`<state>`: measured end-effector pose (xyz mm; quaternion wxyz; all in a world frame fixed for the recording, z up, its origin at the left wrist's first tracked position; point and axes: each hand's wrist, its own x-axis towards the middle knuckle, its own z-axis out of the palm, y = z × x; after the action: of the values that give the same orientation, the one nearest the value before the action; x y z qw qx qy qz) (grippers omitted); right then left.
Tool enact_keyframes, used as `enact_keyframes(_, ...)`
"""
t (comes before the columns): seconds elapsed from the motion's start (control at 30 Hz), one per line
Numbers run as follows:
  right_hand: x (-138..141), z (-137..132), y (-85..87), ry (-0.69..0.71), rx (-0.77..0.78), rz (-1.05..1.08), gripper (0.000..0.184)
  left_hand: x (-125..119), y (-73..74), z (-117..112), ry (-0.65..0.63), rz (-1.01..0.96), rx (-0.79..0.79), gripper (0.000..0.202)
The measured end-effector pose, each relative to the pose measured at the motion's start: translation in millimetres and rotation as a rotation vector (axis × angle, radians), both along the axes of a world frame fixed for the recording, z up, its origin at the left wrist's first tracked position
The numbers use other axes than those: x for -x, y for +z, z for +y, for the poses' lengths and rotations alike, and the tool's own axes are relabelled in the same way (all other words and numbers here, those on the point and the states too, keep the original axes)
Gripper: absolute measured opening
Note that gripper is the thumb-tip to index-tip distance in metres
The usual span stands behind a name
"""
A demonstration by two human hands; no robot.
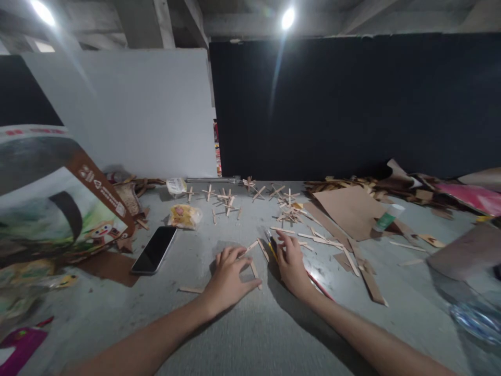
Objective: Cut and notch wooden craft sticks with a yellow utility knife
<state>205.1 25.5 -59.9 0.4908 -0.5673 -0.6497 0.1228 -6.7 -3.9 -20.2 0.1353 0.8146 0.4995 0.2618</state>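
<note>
1. On the table, three sticks lie by our left hand. Its fingers are spread, with the thumb at one stick's end, maybe to stop sliding.
2. Beside them, our right hand bends its fingers; we cannot tell if it pinches anything.
3. Farther off, our pile probably sits there to leave us room.

Pale, matt wood is seen in the sticks, and a faint sheen on the tabletop. The phone is faced with smooth glass, the snack is wrapped in shiny plastic, and the sheet is made of matt cardboard.
</note>
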Motion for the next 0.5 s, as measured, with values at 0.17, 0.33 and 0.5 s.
enact_keyframes(0.17,-16,-4,34.3,0.048,-0.015,-0.247,0.032,-1,2.3,0,-0.031,-0.003,-0.006,0.038)
enact_keyframes(0.33,-56,-23,47.3,0.038,0.092,-0.464,0.016,-3,3.2,-1,-0.044,0.021,0.011,0.038)
enact_keyframes(0.5,-79,-54,27.6,-0.059,0.288,-0.675,0.014,-2,1.5,-1,-0.063,0.036,-0.007,0.036)
